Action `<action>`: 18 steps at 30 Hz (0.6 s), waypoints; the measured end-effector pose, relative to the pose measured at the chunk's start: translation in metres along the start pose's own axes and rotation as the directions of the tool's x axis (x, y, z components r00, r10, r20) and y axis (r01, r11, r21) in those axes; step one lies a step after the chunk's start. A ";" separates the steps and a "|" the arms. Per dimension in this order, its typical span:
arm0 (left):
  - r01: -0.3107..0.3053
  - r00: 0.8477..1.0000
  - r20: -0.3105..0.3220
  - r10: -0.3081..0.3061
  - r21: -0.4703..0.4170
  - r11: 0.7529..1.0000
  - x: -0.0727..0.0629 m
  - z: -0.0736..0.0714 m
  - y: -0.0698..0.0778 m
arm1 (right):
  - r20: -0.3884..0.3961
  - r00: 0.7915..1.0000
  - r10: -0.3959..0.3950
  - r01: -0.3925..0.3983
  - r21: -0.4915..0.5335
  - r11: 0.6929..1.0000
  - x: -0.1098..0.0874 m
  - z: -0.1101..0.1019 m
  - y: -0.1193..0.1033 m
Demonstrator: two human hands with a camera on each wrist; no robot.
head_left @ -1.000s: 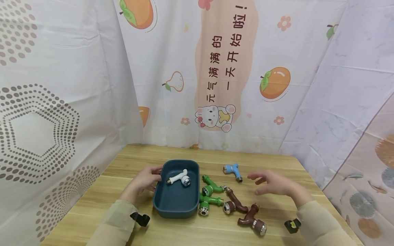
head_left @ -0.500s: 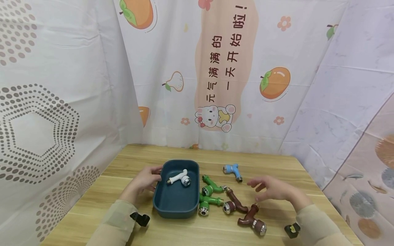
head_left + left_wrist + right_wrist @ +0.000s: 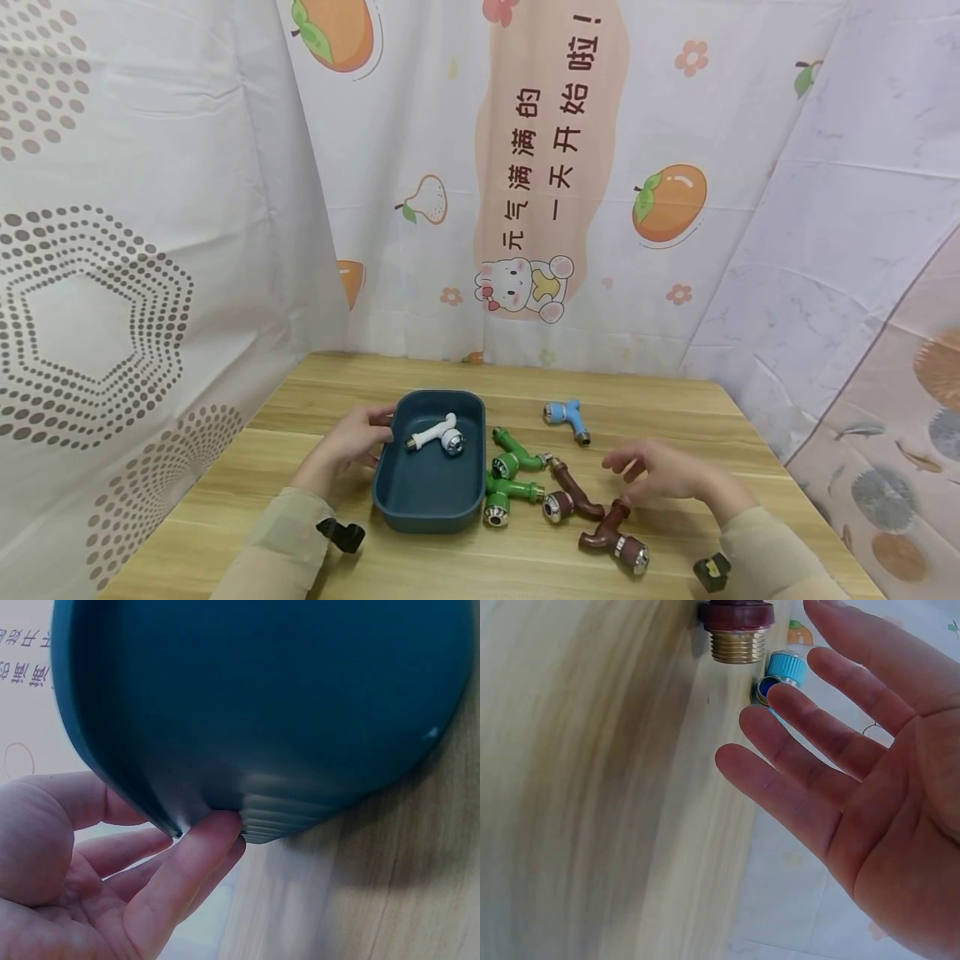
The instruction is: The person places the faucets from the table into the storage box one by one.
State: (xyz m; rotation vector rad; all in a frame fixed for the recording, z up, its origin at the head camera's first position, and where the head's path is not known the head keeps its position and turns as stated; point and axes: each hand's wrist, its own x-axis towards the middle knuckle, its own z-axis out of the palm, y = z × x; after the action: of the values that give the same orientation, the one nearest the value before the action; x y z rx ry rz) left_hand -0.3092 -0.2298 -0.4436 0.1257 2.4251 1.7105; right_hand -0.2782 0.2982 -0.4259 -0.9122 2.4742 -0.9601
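My left hand (image 3: 355, 436) holds a dark blue bin (image 3: 429, 522) at its left wall; in the left wrist view fingertips (image 3: 221, 825) press the outer wall below the rim. A white faucet (image 3: 431, 432) lies inside. My right hand (image 3: 660, 472) is spread over the table with nothing in its grasp, its thumb overlapping the threaded end of the nearer brown faucet (image 3: 604, 536). That brass thread (image 3: 737, 646) shows beside the fingers in the right wrist view. Another brown faucet (image 3: 577, 492) lies just left of it.
Two green faucets (image 3: 511, 448) lie against the bin's right side, one nearer me. A light blue faucet (image 3: 573, 414) lies farther back, left of my right hand. A printed curtain (image 3: 420, 275) stands behind the wooden table (image 3: 255, 500).
My right hand has come down and slightly nearer me, toward the nearer brown faucet. The left hand, bin and faucets have stayed in place.
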 end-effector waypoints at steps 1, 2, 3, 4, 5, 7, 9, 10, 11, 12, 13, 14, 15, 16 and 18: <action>0.002 1.000 0.001 -0.002 -0.001 1.000 0.000 0.000 0.000 | 0.000 1.000 0.004 -0.004 -0.004 1.000 0.000 0.001 0.001; 0.004 1.000 0.002 -0.004 -0.002 1.000 0.000 0.000 0.000 | 0.002 1.000 0.006 -0.006 -0.007 1.000 0.000 0.002 0.002; 0.006 1.000 0.004 -0.006 -0.004 1.000 0.000 0.000 0.001 | 0.002 1.000 0.007 -0.007 -0.010 1.000 0.000 0.002 0.002; 0.008 1.000 0.004 -0.008 -0.005 1.000 0.000 0.001 0.001 | 0.003 1.000 0.007 -0.007 -0.015 1.000 -0.001 0.003 0.003; 0.011 1.000 0.005 -0.011 -0.009 1.000 0.000 0.001 0.001 | 0.004 1.000 0.011 -0.011 -0.020 1.000 -0.001 0.003 0.003; 0.013 1.000 0.006 -0.013 -0.010 1.000 0.000 0.001 0.001 | 0.005 1.000 0.013 -0.013 -0.025 1.000 -0.001 0.004 0.003; 0.013 1.000 0.007 -0.013 -0.010 1.000 0.000 0.001 0.000 | 0.005 1.000 0.014 -0.014 -0.022 1.000 -0.001 0.005 0.003; 0.014 1.000 0.007 -0.014 -0.011 1.000 0.000 0.001 0.000 | 0.007 1.000 0.015 -0.015 -0.020 1.000 -0.001 0.005 0.002; 0.014 1.000 0.007 -0.014 -0.012 1.000 0.001 0.001 0.000 | 0.007 1.000 0.015 -0.015 -0.016 1.000 -0.001 0.006 0.002; 0.014 1.000 0.008 -0.014 -0.012 1.000 0.001 0.000 0.000 | 0.009 1.000 0.012 -0.012 -0.008 1.000 -0.001 0.006 0.001; 0.014 1.000 0.009 -0.014 -0.012 1.000 0.001 0.000 0.000 | 0.010 1.000 0.012 -0.012 -0.004 1.000 -0.002 0.007 0.001; 0.014 1.000 0.008 -0.014 -0.011 1.000 0.001 0.000 0.000 | 0.009 1.000 0.012 -0.012 -0.001 1.000 -0.002 0.008 0.000; 0.014 1.000 0.008 -0.014 -0.011 1.000 0.000 0.000 0.000 | 0.011 1.000 0.015 -0.015 0.002 1.000 -0.002 0.008 0.000; 0.015 1.000 0.008 -0.015 -0.010 1.000 0.000 0.000 0.000 | 0.013 1.000 0.019 -0.019 0.003 1.000 -0.002 0.009 -0.001; 0.014 1.000 0.008 -0.014 -0.008 1.000 0.000 0.000 0.000 | 0.014 0.999 0.035 -0.035 0.003 0.999 -0.002 0.010 -0.001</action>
State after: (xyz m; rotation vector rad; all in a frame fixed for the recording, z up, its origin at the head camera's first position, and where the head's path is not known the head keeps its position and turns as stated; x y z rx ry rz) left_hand -0.3090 -0.2296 -0.4438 0.1136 2.4078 1.7100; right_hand -0.2711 0.2941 -0.4328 -0.8690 2.4679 -0.9436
